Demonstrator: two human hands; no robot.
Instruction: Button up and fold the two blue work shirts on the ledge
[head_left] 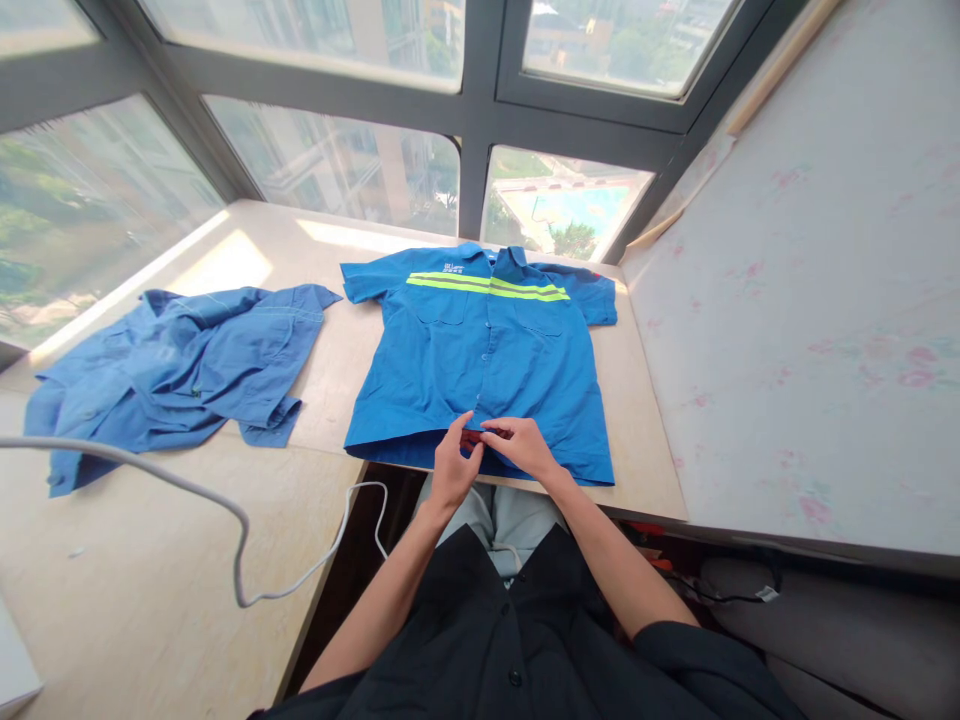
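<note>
A blue short-sleeved work shirt (427,360) lies spread front up, its collar toward the window. A yellow-green and grey reflective stripe crosses its chest, and a button placket runs down the middle. At the bottom of that placket, my left hand (454,468) has its fingers curled on the hem. My right hand (521,447) pinches the shirt's front edge just beside it, fingertips nearly meeting the left ones. The hem is lifted a little there, showing the dark inside. Whether a button sits between the fingertips is hidden.
Left of the shirt lies a second, crumpled blue work shirt (187,360) on the pale wooden surface (247,540). A grey-white cable (238,560) loops across the left front. Windows (337,160) stand behind, and a floral-papered wall (810,300) closes the right side.
</note>
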